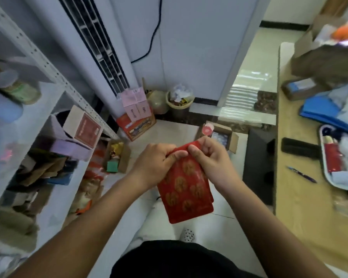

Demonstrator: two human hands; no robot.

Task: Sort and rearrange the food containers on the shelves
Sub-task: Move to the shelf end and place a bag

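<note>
Head view: left hand [155, 159], right hand [213, 157] fingers [197, 151] pinch red pouch [187, 187]; tiled floor [175, 131], shelves [54, 71]

shelves [46, 63]: on our left
desk [301, 197]: on our right
pouch [186, 187]: before us, between them
bin [179, 111]: far behind the pouch

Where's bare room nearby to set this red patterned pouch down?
The tan wooden desk is bare nearer than the blue pen, left of the white tray. The white metal shelves are crowded with cardboard boxes and brown paper.
</note>
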